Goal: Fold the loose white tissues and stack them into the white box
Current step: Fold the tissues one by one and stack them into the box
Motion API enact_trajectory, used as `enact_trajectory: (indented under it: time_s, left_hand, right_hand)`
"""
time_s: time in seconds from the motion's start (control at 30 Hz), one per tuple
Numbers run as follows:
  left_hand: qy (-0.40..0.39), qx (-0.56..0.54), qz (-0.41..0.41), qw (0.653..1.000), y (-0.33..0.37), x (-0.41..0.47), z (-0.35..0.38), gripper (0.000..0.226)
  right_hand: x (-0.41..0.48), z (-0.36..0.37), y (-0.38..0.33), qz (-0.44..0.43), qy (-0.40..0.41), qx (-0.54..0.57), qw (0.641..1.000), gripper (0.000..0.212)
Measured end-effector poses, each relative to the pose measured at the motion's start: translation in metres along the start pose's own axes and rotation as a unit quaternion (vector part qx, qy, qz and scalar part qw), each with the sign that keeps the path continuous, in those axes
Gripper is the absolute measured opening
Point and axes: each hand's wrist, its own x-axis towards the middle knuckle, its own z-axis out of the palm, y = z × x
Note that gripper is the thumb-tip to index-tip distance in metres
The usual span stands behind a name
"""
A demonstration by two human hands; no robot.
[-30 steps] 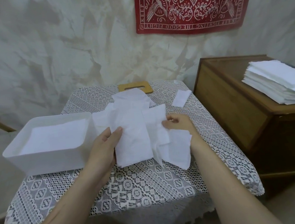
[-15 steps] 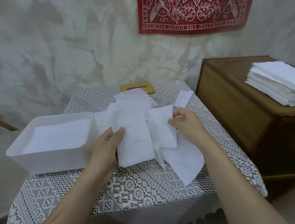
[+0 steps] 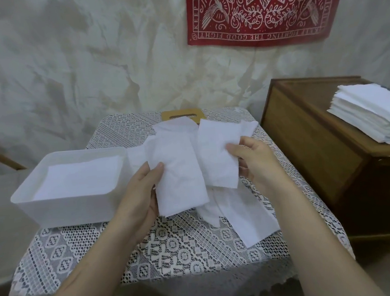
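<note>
White box [image 3: 63,212]: on the lace tablecloth [image 3: 174,247], open-topped, with flat stacked tissues [image 3: 79,178] lying inside it.
Left hand [image 3: 141,194]: just right of the white box; thumb on top and fingers underneath grip the left edge of a folded tissue [image 3: 180,177], which is held above the cloth.
Right hand [image 3: 258,164]: further right of the box; thumb and curled fingers pinch the right edge of a second tissue [image 3: 215,155], raised beside the folded one with their inner edges overlapping.
Loose tissue [image 3: 248,216]: right of the box and nearer the camera, spread on the cloth below the right hand, with crumpled ones beside it.
In the way: the two held tissues cover the middle of the pile and the front of a wooden slotted board [image 3: 182,115] lying beyond the box; a small tissue [image 3: 248,126] shows only partly behind the second one.
Around: a wooden cabinet [image 3: 311,152] well right of the box carries a tall stack of tissues [image 3: 373,115]; a red bandana [image 3: 260,9] hangs on the wall beyond.
Change: half a second ago the right hand held its tissue lower – now its top edge reaches up by the board, hiding much of the small tissue. The left hand's grip is unchanged.
</note>
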Motion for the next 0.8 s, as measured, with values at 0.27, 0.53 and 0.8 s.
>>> enact_trajectory:
  time_s: [0.27,0.53,0.8]
  left_hand:
    - [-0.005,0.014,0.003,1.0,-0.001,0.001,-0.003,0.024]
    - [0.003,0.047,-0.011,0.999,-0.009,0.007,-0.007,0.022]
    - [-0.027,0.054,-0.022,0.998,-0.015,0.003,0.003,0.027]
  right_hand:
    - [-0.003,0.013,0.01,-0.024,0.027,-0.17,0.985,0.014]
    - [-0.023,0.011,-0.03,-0.032,0.016,0.023,0.999,0.017]
    - [-0.031,0.05,-0.003,0.002,-0.03,-0.07,0.997,0.009]
